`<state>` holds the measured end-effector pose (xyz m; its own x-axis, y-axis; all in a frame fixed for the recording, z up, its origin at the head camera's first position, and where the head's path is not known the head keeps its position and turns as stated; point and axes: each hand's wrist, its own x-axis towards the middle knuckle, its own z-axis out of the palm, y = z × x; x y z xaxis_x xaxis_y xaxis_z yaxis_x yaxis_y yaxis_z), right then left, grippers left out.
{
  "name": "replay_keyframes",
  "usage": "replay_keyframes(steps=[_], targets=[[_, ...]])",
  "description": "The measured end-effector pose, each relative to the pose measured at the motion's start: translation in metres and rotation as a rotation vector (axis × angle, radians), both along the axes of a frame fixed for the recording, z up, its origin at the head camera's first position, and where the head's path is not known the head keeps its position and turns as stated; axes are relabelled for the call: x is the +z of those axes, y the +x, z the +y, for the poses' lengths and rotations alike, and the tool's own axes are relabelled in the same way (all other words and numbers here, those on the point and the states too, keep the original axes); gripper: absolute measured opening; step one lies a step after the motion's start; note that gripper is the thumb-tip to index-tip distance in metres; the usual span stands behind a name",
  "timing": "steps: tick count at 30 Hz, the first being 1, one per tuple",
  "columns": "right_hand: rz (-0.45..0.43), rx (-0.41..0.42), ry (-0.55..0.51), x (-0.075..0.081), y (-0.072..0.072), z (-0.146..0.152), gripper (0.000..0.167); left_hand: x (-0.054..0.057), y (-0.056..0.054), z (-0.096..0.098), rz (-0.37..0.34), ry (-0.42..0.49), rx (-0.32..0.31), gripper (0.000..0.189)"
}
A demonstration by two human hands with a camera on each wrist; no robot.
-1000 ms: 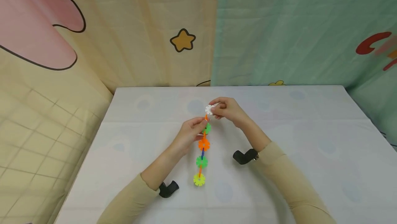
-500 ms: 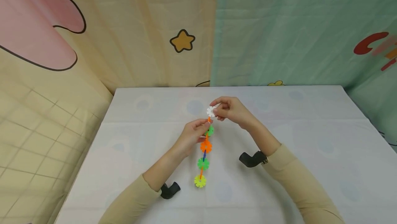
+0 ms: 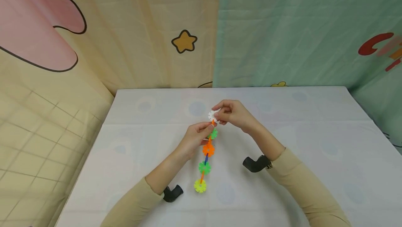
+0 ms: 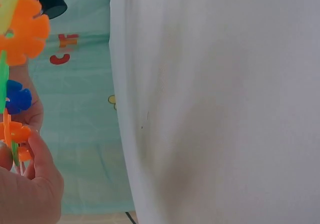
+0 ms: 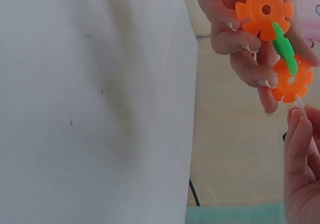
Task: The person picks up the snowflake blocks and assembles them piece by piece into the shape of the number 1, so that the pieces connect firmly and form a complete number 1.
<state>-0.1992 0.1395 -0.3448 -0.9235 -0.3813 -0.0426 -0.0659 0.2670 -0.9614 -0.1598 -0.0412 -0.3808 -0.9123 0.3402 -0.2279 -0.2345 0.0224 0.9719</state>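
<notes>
My left hand (image 3: 196,137) grips a chain of slotted plastic snowflake discs near its upper end, at a green disc (image 3: 214,134). Below the fingers hang an orange disc (image 3: 208,149), a blue one (image 3: 206,159) seen edge-on, another green disc (image 3: 204,167) and a yellow disc (image 3: 200,186) at the bottom. Between thumb and fingers my right hand (image 3: 233,113) pinches a white disc (image 3: 211,116) at the chain's top. In the right wrist view, the white disc's thin edge (image 5: 299,101) meets the rim of an orange disc (image 5: 300,81); my right fingers hide most of it.
A table with a white cloth (image 3: 141,157) lies beneath both hands. Black wrist camera mounts (image 3: 255,164) stick out from both wrists. Printed curtains (image 3: 157,17) hang behind the table and along its sides.
The white disc has come down closer to my left hand and now overlaps the top orange disc. Both hands have shifted slightly right, and the chain's lower end has swung a little left.
</notes>
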Motion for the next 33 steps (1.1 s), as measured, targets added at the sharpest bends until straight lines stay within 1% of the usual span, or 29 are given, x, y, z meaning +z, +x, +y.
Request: replay_keyframes(steps=[4,6,12,16,22,26,28,33], targets=[[-0.014,0.018,-0.003,0.001,0.000,0.001,0.020,-0.001,0.001,0.001,0.016,0.000,0.015,0.033],[-0.028,0.043,-0.004,0.001,-0.001,0.003,0.019,-0.003,0.001,0.001,0.026,-0.004,0.010,0.033],[-0.100,0.184,0.013,0.004,-0.009,0.010,0.014,-0.006,0.006,0.003,0.043,-0.009,-0.052,0.033],[-0.130,0.226,0.041,0.007,-0.010,0.011,0.012,-0.007,0.008,0.005,0.052,-0.016,-0.064,0.033],[-0.139,0.207,0.018,0.009,-0.008,0.011,0.012,-0.007,0.009,0.007,0.073,0.006,-0.052,0.032],[-0.123,0.181,-0.007,0.007,-0.006,0.011,0.014,-0.006,0.009,0.008,0.088,0.021,-0.036,0.031],[-0.116,0.160,-0.027,0.005,-0.004,0.012,0.015,-0.006,0.008,0.008,0.095,0.019,-0.026,0.030],[-0.109,0.092,-0.091,-0.002,0.000,0.011,0.015,-0.005,0.007,0.010,0.081,0.015,0.010,0.030]])
